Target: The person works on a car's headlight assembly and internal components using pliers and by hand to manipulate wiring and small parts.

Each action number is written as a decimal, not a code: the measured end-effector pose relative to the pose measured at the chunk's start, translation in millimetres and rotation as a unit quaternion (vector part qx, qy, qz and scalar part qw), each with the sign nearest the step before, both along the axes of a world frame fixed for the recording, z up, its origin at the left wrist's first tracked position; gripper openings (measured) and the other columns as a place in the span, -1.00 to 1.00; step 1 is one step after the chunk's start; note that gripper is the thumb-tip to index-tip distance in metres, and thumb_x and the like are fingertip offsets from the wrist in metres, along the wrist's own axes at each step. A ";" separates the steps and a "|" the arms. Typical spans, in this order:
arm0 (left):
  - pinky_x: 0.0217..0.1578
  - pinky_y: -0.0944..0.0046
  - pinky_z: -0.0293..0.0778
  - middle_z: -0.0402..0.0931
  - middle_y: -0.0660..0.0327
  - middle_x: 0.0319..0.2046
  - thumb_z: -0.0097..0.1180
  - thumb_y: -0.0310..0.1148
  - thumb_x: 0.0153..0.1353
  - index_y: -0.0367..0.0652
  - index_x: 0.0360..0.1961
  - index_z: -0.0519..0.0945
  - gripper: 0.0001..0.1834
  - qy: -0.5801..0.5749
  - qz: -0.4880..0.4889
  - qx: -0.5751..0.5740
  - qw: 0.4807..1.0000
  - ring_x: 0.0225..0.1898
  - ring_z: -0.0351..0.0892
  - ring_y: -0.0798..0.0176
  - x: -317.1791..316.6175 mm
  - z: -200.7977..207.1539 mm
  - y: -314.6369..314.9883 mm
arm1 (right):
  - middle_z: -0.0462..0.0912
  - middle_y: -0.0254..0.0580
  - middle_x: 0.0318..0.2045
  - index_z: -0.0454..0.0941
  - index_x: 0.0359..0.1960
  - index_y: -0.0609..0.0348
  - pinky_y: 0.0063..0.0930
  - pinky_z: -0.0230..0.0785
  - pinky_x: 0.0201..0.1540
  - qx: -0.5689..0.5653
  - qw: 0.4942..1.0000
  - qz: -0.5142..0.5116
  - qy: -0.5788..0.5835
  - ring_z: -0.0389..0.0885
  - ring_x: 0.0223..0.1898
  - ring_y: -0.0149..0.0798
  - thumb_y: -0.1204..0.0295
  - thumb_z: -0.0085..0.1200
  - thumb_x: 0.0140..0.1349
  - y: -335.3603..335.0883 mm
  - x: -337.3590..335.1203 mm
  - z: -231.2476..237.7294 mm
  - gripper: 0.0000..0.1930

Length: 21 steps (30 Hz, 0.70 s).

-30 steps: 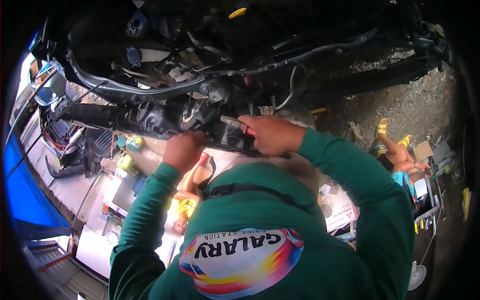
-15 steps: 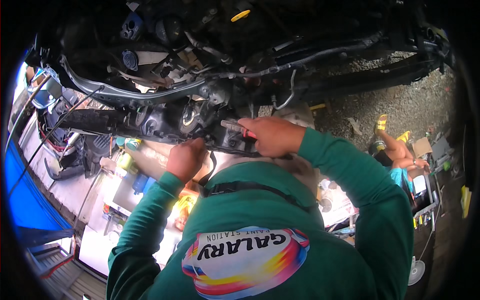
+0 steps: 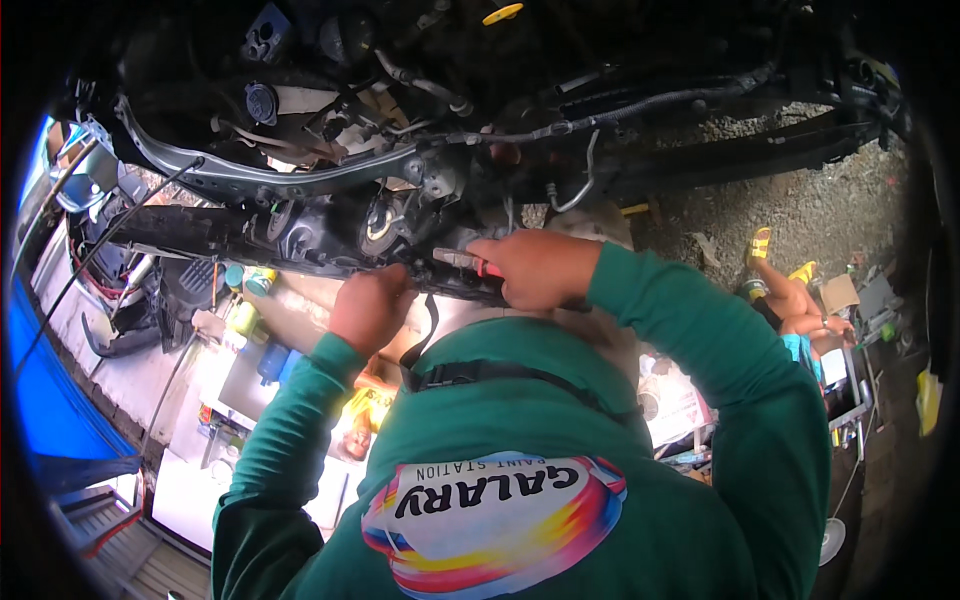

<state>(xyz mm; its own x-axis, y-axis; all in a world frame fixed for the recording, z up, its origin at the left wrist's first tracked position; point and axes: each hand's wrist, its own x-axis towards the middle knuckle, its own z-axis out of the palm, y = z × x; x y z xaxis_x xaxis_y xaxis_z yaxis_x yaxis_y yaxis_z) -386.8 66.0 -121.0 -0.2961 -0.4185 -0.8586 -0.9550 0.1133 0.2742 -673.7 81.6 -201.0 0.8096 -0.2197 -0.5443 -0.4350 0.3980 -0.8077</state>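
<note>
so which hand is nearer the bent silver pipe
Right. The right hand, gripping a red-handled tool, is just below the bent silver pipe in the picture; the left hand is farther off, lower and to its left.

Reaching forward with bent left arm (image 3: 285, 430) and bent right arm (image 3: 715, 345). Curling the left hand (image 3: 372, 308) fistlike, with its back toward the camera and fingertips hidden. Gripping with the right hand (image 3: 543, 270), turned inward from the side. Holding both near each other but apart.
</note>
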 end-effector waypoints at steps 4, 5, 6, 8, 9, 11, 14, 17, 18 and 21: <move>-0.21 -0.20 0.62 0.72 -0.01 -0.32 0.33 -0.24 0.31 -0.14 -0.26 0.64 -0.80 -0.008 0.007 -0.025 1.000 -0.23 0.74 -0.24 2.8 -0.1 10.9 | 0.77 0.31 -0.08 0.44 0.43 0.13 0.14 0.55 0.05 0.002 1.000 -0.007 -0.018 0.75 0.00 0.35 0.48 0.15 0.20 2.0 1.3 -7.1 -0.33; -0.23 -0.18 0.62 0.72 0.01 -0.33 0.33 -0.25 0.31 -0.12 -0.26 0.63 -0.81 0.011 0.015 -0.028 0.999 -0.25 0.74 -0.22 5.2 -0.5 13.1 | 0.77 0.31 -0.08 0.44 0.43 0.11 0.13 0.55 0.06 0.006 1.000 0.004 -0.018 0.75 0.00 0.35 0.49 0.15 0.19 0.0 2.7 -7.3 -0.32; -0.24 -0.16 0.63 0.72 0.03 -0.33 0.33 -0.26 0.32 -0.11 -0.26 0.63 -0.82 0.030 0.024 -0.032 0.999 -0.26 0.74 -0.20 7.2 -1.0 14.0 | 0.77 0.30 -0.08 0.45 0.44 0.09 0.13 0.55 0.06 0.010 1.000 0.016 -0.018 0.75 0.00 0.35 0.49 0.16 0.19 -1.8 3.5 -7.7 -0.32; -0.26 -0.14 0.63 0.72 0.04 -0.33 0.33 -0.26 0.31 -0.10 -0.27 0.64 -0.83 0.051 0.000 -0.044 0.998 -0.27 0.75 -0.18 10.5 -1.8 13.3 | 0.77 0.30 -0.07 0.44 0.45 0.08 0.12 0.55 0.07 0.006 0.999 0.025 -0.019 0.75 0.01 0.35 0.49 0.16 0.19 -4.6 4.7 -8.8 -0.30; -0.27 -0.12 0.64 0.71 0.06 -0.33 0.34 -0.27 0.31 -0.09 -0.27 0.64 -0.84 0.071 -0.027 -0.057 0.995 -0.28 0.75 -0.16 11.7 -2.6 13.0 | 0.77 0.29 -0.07 0.44 0.46 0.06 0.12 0.55 0.08 0.002 0.999 0.033 -0.022 0.75 0.02 0.34 0.49 0.16 0.18 -5.4 5.0 -9.4 -0.29; -0.27 -0.12 0.64 0.71 0.06 -0.34 0.34 -0.28 0.31 -0.09 -0.27 0.64 -0.84 0.074 -0.039 -0.054 0.995 -0.29 0.75 -0.15 14.4 -4.5 12.0 | 0.77 0.29 -0.06 0.45 0.46 0.06 0.12 0.54 0.08 0.003 0.999 0.031 -0.018 0.74 0.02 0.34 0.49 0.16 0.18 -4.6 6.6 -12.1 -0.30; -0.28 -0.12 0.64 0.71 0.07 -0.35 0.35 -0.28 0.30 -0.09 -0.28 0.63 -0.84 0.076 -0.055 -0.049 0.994 -0.29 0.75 -0.14 15.8 -5.4 11.2 | 0.76 0.29 -0.06 0.47 0.44 0.07 0.11 0.54 0.09 0.005 0.999 0.027 -0.016 0.73 0.03 0.35 0.49 0.15 0.17 -5.2 8.0 -13.7 -0.31; -0.27 -0.13 0.64 0.72 0.06 -0.36 0.36 -0.26 0.29 -0.10 -0.29 0.63 -0.82 0.071 -0.054 -0.039 0.995 -0.29 0.75 -0.16 14.3 -5.9 9.2 | 0.76 0.31 -0.05 0.48 0.42 0.08 0.11 0.54 0.09 0.003 0.999 0.030 -0.014 0.73 0.04 0.35 0.50 0.15 0.16 -8.0 10.7 -13.5 -0.32; -0.26 -0.15 0.64 0.72 0.05 -0.37 0.36 -0.26 0.29 -0.10 -0.30 0.64 -0.82 0.065 -0.050 -0.033 0.996 -0.28 0.75 -0.18 12.7 -6.0 7.7 | 0.76 0.32 -0.04 0.49 0.42 0.09 0.11 0.54 0.10 -0.003 0.999 0.034 -0.011 0.73 0.04 0.35 0.51 0.15 0.16 -9.8 11.8 -13.3 -0.32; -0.23 -0.19 0.64 0.72 0.03 -0.38 0.36 -0.23 0.28 -0.09 -0.30 0.67 -0.82 0.032 -0.082 0.010 0.996 -0.28 0.75 -0.20 3.9 -8.9 -7.3 | 0.75 0.34 -0.02 0.49 0.42 0.11 0.11 0.53 0.12 0.011 0.998 0.059 -0.006 0.72 0.07 0.35 0.52 0.14 0.17 -17.0 15.9 -12.9 -0.33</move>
